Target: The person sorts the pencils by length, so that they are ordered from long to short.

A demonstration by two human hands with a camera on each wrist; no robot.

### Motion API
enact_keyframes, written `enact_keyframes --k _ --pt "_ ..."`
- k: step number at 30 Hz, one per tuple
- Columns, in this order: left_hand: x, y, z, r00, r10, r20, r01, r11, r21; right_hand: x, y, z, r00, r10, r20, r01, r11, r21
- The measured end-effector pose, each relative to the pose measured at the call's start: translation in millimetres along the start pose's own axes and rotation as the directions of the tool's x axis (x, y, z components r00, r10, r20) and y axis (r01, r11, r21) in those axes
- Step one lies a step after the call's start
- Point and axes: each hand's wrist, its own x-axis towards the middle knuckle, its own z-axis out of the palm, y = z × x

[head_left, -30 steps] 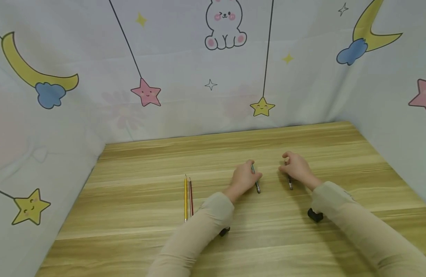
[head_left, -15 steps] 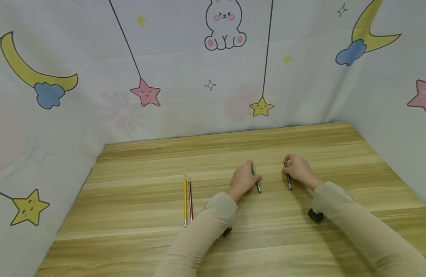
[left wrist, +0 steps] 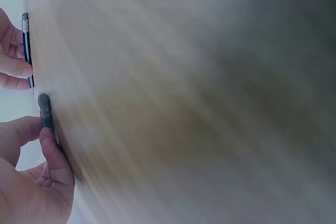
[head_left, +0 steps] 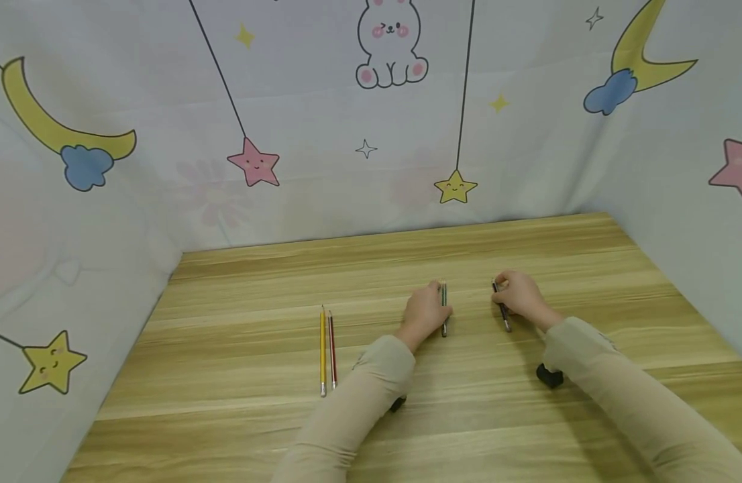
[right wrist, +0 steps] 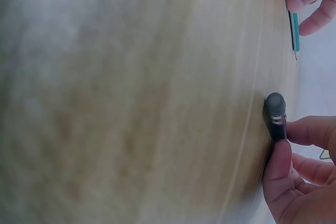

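Note:
My left hand [head_left: 425, 310] pinches a green pencil [head_left: 444, 315] between thumb and fingers. The pencil lies at the table surface with its eraser end toward me. To the right, my right hand [head_left: 522, 295] pinches a dark pencil [head_left: 502, 312], slightly slanted, its eraser end also nearer me. In the left wrist view the left fingers hold the green pencil [left wrist: 46, 109] near the wood. The right wrist view shows the dark pencil's rounded eraser end [right wrist: 275, 103] between the right thumb and forefinger. A gap of bare table separates the two held pencils.
A yellow pencil [head_left: 323, 349] and a red pencil [head_left: 332, 349] lie side by side on the wooden table [head_left: 238, 376], left of the left forearm. Printed white cloth [head_left: 323, 194] hangs behind the table and along both sides.
The green pencil has turned from a slant to almost straight, its eraser end swinging left. My right fingers have settled onto the dark pencil, whose eraser end has shifted slightly right.

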Motion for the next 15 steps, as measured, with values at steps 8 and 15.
enact_keyframes --k 8,15 --pt "-0.8 0.9 -2.0 1.0 0.014 0.005 -0.014 0.999 0.036 -1.0 -1.5 0.5 1.0 0.013 -0.004 -0.013 0.999 0.034" --pt "-1.3 -0.1 -2.2 1.0 0.022 0.017 -0.022 1.0 -0.001 -3.1 -3.4 0.2 0.999 0.031 0.014 -0.032 0.997 0.072"
